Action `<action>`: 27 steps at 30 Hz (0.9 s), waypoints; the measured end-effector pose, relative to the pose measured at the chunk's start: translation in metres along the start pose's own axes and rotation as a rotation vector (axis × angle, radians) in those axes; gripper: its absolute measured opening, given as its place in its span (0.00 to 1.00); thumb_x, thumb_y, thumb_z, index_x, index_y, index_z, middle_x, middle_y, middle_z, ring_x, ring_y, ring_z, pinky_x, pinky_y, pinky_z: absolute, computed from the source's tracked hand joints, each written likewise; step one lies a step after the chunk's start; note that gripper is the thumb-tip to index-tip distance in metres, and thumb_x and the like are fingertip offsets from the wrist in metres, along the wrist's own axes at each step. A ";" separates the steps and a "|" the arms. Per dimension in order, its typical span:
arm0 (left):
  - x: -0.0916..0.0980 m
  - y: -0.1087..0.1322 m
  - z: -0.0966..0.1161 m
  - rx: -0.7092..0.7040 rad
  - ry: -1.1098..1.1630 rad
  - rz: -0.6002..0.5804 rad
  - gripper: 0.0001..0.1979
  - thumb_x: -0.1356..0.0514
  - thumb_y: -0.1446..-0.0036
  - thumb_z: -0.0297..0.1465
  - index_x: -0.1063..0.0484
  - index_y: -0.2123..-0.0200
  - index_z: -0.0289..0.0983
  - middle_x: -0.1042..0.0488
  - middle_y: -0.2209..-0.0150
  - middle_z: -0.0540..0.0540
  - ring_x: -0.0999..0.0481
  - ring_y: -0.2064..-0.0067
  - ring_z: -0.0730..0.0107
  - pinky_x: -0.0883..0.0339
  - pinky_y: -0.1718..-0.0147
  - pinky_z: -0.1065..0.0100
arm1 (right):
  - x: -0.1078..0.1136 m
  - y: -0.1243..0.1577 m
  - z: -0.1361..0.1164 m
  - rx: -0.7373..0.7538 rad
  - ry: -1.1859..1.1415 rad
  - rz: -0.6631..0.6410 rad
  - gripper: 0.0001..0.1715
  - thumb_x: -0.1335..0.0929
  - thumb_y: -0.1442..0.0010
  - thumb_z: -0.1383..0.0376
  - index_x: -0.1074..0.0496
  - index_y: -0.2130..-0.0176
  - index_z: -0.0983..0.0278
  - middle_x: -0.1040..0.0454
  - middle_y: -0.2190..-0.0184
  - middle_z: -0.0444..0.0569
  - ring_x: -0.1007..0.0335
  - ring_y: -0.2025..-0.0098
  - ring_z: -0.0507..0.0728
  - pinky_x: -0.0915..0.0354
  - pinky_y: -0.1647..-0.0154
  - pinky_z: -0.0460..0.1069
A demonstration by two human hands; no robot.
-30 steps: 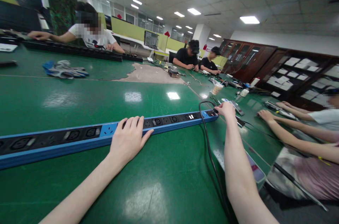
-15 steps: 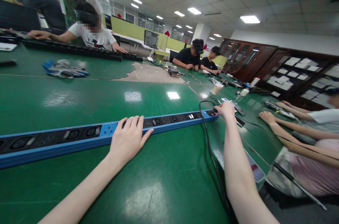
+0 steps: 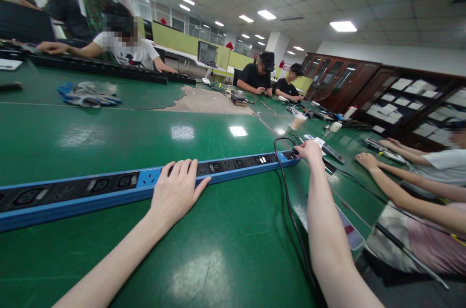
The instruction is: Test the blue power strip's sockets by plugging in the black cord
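Observation:
A long blue and black power strip (image 3: 233, 167) lies across the green table, with rows of sockets facing up. My left hand (image 3: 174, 189) is wrapped over it near a blue socket section, fingers on the far side and thumb along the near edge. At the strip's right end, my right hand (image 3: 309, 150) pinches a black plug (image 3: 294, 153), partly covered by the fingers. How deep the plug sits in its socket I cannot tell. From there a black cord (image 3: 286, 191) loops over the strip and runs down towards me.
Right of my forearm lies a phone (image 3: 351, 230). Beyond my right hand are a grey tool (image 3: 333, 153) and a plastic cup (image 3: 298, 120). Gloves (image 3: 89, 94) lie at the far left. A co-worker's hand (image 3: 367, 160) rests on the table at right; other people sit around.
My hands, the strip and the cord have stayed in place. The grey tool beyond my right hand has shifted right, and the co-worker at right has moved slightly.

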State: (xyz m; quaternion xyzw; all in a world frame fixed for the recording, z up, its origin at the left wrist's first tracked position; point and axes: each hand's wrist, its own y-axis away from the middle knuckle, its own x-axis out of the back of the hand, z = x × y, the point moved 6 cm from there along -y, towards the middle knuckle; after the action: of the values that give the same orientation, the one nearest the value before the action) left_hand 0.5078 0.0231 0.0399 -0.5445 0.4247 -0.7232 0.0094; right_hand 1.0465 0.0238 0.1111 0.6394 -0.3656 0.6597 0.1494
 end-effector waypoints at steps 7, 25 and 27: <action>0.001 0.000 -0.001 0.020 0.057 0.021 0.34 0.47 0.29 0.50 0.28 0.36 0.28 0.24 0.42 0.26 0.25 0.40 0.37 0.39 0.38 0.41 | 0.002 -0.001 0.000 -0.021 0.045 -0.030 0.18 0.26 0.41 0.51 0.16 0.60 0.62 0.17 0.57 0.61 0.20 0.51 0.67 0.28 0.49 0.57; 0.001 0.001 0.000 0.003 0.029 0.047 0.33 0.49 0.29 0.50 0.29 0.36 0.31 0.23 0.43 0.27 0.25 0.41 0.39 0.39 0.39 0.41 | 0.001 0.004 -0.020 0.011 0.101 -0.046 0.21 0.23 0.43 0.58 0.16 0.52 0.64 0.19 0.51 0.65 0.20 0.48 0.69 0.27 0.48 0.57; 0.000 0.001 -0.001 0.003 0.012 0.044 0.32 0.49 0.29 0.50 0.28 0.36 0.32 0.23 0.43 0.28 0.25 0.41 0.40 0.40 0.38 0.42 | 0.006 0.002 -0.023 0.016 0.120 -0.057 0.20 0.23 0.45 0.58 0.16 0.54 0.65 0.18 0.53 0.65 0.20 0.49 0.69 0.26 0.49 0.56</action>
State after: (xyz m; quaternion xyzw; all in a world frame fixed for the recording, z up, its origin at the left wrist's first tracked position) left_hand 0.5066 0.0229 0.0395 -0.5308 0.4353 -0.7268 0.0235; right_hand 1.0275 0.0358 0.1178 0.6100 -0.3324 0.6953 0.1845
